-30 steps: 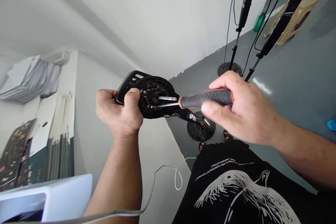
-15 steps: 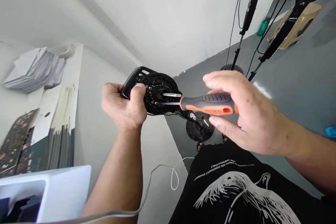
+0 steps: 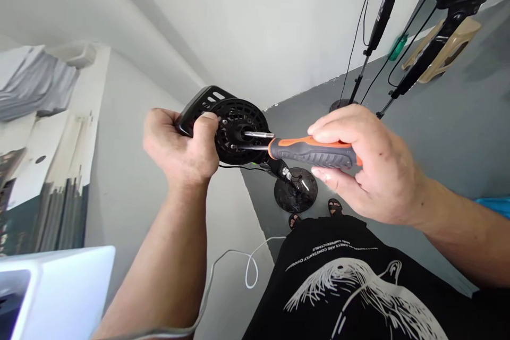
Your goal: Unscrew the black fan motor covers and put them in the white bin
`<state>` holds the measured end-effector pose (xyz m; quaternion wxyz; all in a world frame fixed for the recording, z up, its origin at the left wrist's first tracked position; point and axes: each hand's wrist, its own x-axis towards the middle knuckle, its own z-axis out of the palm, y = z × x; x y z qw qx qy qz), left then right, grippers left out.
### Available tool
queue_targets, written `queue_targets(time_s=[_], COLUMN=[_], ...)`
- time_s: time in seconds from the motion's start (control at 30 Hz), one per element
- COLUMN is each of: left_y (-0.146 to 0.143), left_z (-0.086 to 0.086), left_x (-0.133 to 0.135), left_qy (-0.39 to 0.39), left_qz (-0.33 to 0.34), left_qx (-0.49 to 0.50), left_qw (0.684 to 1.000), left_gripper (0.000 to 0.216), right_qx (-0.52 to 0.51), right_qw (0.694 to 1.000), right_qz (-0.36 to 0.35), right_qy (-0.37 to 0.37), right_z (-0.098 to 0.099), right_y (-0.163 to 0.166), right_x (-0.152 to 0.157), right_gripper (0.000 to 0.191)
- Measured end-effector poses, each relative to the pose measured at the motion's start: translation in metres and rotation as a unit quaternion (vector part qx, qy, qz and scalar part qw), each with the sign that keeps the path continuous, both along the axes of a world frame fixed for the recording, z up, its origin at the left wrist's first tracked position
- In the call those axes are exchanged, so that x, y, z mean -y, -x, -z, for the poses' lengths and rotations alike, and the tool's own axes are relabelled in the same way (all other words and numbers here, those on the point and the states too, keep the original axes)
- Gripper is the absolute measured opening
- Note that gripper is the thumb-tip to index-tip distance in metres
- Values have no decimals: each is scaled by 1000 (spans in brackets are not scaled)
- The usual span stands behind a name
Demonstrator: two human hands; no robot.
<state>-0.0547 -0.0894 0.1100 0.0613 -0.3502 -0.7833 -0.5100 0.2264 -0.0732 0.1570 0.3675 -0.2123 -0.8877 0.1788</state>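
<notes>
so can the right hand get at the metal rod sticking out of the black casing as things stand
Probably not as it is: the right hand is holding the screwdriver, which lies close to the metal rod in this view. With its grip freed, the rod's exposed end looks reachable.

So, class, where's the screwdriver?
The screwdriver is right of centre in the head view, its handle in the right hand, its tip at the fan head.

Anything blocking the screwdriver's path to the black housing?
Nothing visible: the screwdriver in the right hand reaches the face of the black housing. A metal shaft juts out beside the blade, not across it; the left hand sits clear of it.
</notes>
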Motion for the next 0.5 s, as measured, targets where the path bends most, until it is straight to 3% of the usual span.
queue_targets(time_s=[0.07, 0.13, 0.2, 0.27, 0.4, 0.5], left_y=[0, 1, 0, 0, -3, -7], left_z=[1, 1, 0, -1, -3, -5], left_x=[-1, 0, 0, 0, -2, -4], left_qy=[2, 3, 3, 0, -4, 1], left_qz=[-2, -7, -8, -6, -6, -9], left_qx=[0, 3, 7, 13, 31, 42], left_qw=[1000, 1000, 1000, 1000, 1000, 999], left_gripper=[29, 29, 29, 30, 31, 30], right_qx=[18, 40, 52, 52, 28, 51], right_qw=[997, 980, 967, 982, 999, 997], right_qz=[57, 121, 131, 84, -7, 50], right_qy=[49, 152, 214, 159, -41, 7], right_z=[-3, -6, -8, -9, -10, -11], right_y=[3, 4, 1, -2, -3, 2], right_x=[-6, -12, -14, -12, -2, -5], right_gripper=[12, 33, 45, 42, 35, 13])
